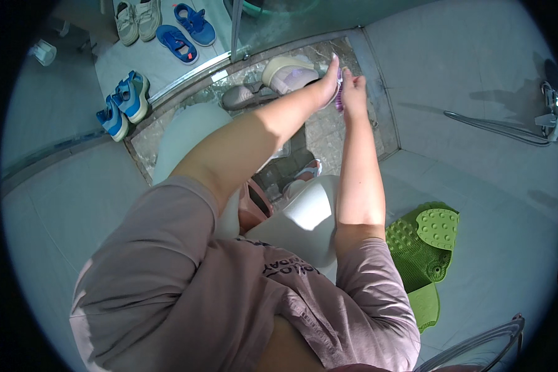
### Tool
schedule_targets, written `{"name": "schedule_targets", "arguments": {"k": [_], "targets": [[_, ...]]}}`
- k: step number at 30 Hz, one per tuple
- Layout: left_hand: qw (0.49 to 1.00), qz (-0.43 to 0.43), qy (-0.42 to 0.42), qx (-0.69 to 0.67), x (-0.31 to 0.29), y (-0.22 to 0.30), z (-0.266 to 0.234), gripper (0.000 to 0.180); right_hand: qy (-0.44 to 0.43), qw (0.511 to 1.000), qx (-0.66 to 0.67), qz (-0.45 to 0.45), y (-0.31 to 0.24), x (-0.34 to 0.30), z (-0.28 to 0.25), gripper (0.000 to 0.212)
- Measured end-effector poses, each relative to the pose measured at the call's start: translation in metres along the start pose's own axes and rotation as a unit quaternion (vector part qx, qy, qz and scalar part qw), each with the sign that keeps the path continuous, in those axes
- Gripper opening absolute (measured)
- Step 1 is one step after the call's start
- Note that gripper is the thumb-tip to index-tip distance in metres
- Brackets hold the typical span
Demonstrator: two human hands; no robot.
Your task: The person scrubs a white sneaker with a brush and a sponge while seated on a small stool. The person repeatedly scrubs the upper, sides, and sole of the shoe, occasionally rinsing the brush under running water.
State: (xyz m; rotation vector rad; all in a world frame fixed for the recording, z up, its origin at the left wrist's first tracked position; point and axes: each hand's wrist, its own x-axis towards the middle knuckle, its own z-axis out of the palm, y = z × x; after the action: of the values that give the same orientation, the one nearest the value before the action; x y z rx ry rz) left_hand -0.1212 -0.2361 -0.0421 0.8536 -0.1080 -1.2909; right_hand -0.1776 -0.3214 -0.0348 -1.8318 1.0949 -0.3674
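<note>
My two hands meet at arm's length near the far end of the tiled shower floor. My right hand [354, 93] is closed around a brush [340, 102] with purple bristles. Right beside it, my left hand [328, 85] is closed with a thumb or finger pointing up. A thin whitish edge shows under the left hand, but what it belongs to is hidden. Just left of the hands lies a pale lavender and beige shoe [289, 75], partly behind my left forearm. A greyish shoe [243, 96] rests farther left on the wet floor.
Blue shoes [130, 98] stand by the metal door track at left. Another blue pair [195, 25] and a pale pair [147, 18] sit beyond it. A green bumpy mat [418, 257] hangs at right. A shower hose [496, 127] loops along the right wall.
</note>
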Motion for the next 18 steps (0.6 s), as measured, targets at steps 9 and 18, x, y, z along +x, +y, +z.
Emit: {"name": "schedule_targets", "arguments": {"k": [9,18], "targets": [[0.999,-0.006,0.015,-0.033,-0.007,0.015,0.001,0.103,0.015,0.999,-0.041,-0.017,-0.009,-0.020,0.018,0.030],[0.998,-0.005,0.047,-0.043,0.020,-0.012,-0.024,0.105,-0.025,0.998,0.016,0.049,-0.009,-0.019,0.025,0.035]]}}
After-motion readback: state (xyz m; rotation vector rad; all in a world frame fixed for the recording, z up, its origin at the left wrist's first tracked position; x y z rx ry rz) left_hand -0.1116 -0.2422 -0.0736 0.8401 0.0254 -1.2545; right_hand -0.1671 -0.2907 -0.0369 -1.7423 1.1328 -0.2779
